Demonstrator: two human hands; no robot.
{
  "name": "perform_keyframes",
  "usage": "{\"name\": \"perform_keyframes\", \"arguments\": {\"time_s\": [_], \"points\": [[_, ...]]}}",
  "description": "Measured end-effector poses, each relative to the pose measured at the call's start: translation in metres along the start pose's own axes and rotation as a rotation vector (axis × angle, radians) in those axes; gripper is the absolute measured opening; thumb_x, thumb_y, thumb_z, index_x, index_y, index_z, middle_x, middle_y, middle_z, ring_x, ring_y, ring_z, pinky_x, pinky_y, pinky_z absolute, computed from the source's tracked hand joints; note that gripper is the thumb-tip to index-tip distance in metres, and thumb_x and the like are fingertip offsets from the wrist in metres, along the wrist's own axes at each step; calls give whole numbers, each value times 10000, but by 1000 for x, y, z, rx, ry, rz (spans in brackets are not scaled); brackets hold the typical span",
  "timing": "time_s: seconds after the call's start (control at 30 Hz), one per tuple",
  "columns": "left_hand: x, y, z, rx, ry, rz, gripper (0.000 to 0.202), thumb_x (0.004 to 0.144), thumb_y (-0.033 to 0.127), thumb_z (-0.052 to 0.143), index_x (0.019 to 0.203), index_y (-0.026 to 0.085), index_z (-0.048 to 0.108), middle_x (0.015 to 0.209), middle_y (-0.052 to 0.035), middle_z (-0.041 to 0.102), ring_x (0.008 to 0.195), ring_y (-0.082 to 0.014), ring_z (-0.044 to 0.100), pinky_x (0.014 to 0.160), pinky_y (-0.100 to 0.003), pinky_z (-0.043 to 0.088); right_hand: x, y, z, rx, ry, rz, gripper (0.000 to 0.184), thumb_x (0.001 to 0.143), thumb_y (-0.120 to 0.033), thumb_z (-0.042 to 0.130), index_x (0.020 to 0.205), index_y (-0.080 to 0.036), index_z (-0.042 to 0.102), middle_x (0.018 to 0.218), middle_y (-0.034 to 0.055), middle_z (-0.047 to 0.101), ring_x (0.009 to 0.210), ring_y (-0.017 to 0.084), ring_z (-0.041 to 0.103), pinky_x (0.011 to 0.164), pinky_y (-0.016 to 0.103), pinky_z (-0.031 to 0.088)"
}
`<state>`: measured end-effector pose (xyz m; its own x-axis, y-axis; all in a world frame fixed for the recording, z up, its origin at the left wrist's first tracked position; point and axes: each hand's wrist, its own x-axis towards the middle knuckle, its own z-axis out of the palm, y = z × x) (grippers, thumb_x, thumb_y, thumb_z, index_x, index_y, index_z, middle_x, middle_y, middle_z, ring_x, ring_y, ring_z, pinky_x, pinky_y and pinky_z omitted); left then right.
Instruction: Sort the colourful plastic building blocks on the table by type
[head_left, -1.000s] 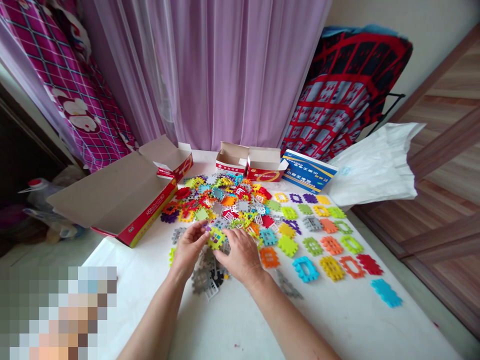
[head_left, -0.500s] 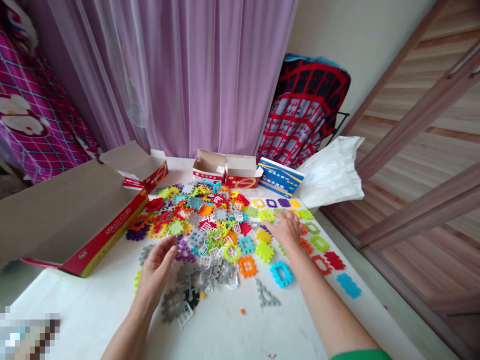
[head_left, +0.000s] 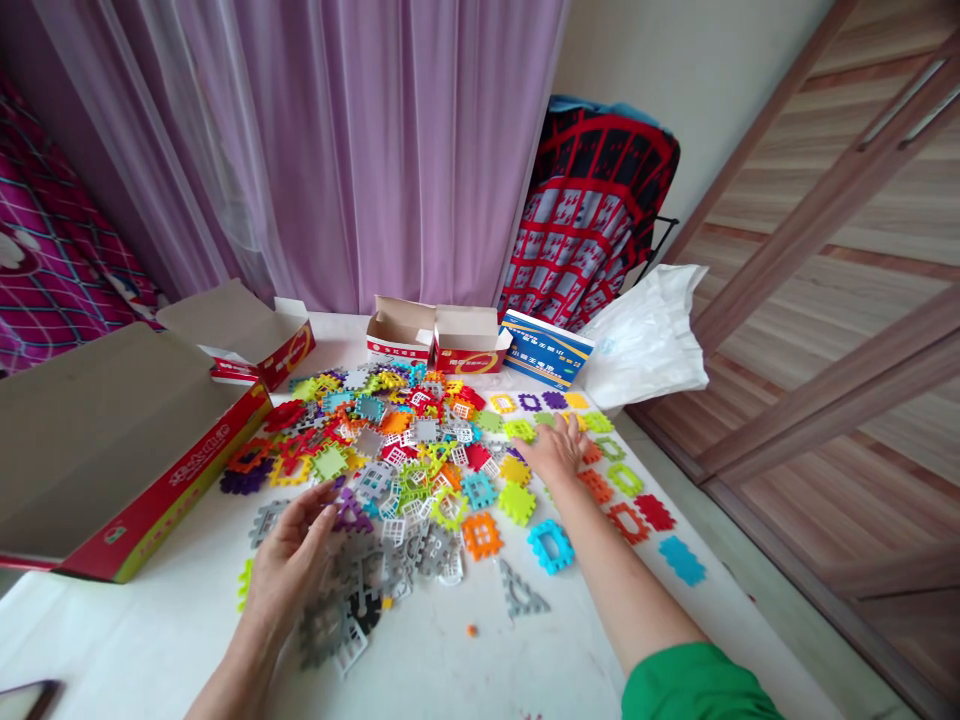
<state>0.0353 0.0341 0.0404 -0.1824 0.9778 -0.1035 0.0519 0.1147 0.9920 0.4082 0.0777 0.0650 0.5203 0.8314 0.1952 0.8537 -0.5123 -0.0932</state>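
Observation:
A heap of colourful plastic interlocking building pieces [head_left: 420,480] covers the middle of the white table. My left hand [head_left: 289,560] is at the heap's near left side, fingers loosely bent and apart, with nothing visible in it. A purple piece [head_left: 351,510] lies right by its fingertips, and grey pieces [head_left: 322,630] lie below. My right hand [head_left: 553,452] reaches over the right side with fingers spread; its palm side is hidden. Close to it are a lime green piece [head_left: 519,430] and an orange piece [head_left: 596,486]. Whether it touches any piece cannot be seen.
A large open red carton [head_left: 187,470] stands at the left. Small open red boxes [head_left: 469,358] and a blue box [head_left: 547,350] stand at the back, beside a white plastic bag [head_left: 645,340]. Pieces in rows, including a blue one [head_left: 682,561], line the right edge.
The view has shifted a little to the right. My right hand's fingers have spread further apart over the pieces on the right. My left hand stays beside the heap.

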Motion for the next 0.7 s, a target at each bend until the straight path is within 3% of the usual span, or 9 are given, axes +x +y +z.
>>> {"name": "perform_keyframes", "arguments": {"time_s": [0.2, 0.4, 0.53, 0.7], "points": [[-2, 11, 1, -146, 124, -4, 634, 592, 580, 782, 1097, 208, 687, 1043, -64, 730, 934, -221, 689, 973, -409, 515, 0, -1, 0, -3, -31, 8, 516, 813, -560, 610, 1142, -180, 725, 1499, 158, 434, 1465, 365, 179, 1132, 569, 192], [15, 10, -25, -165, 342, 123, 453, 661, 458, 725, 1043, 215, 695, 974, -31, 709, 846, -170, 666, 923, -374, 525, -7, 2, -6, 31, 31, -52, 503, 821, -520, 611, 1184, -183, 698, 1479, 160, 457, 1441, 371, 233, 1107, 592, 236], [27, 3, -44, -104, 473, 180, 377, 680, 399, 660, 997, 197, 689, 904, -29, 696, 817, -168, 651, 903, -375, 521, -24, -5, -7, 110, 134, -194, 383, 838, -400, 610, 1156, -212, 708, 1442, 144, 502, 1415, 363, 283, 1072, 589, 297], [33, -11, -49, -67, 512, 175, 376, 688, 381, 580, 999, 187, 663, 963, -54, 696, 869, -173, 651, 879, -341, 516, -68, -35, -7, 303, 221, -454, 270, 843, -333, 598, 1059, -249, 737, 1369, 100, 573, 1368, 325, 371, 1069, 525, 344]]}}
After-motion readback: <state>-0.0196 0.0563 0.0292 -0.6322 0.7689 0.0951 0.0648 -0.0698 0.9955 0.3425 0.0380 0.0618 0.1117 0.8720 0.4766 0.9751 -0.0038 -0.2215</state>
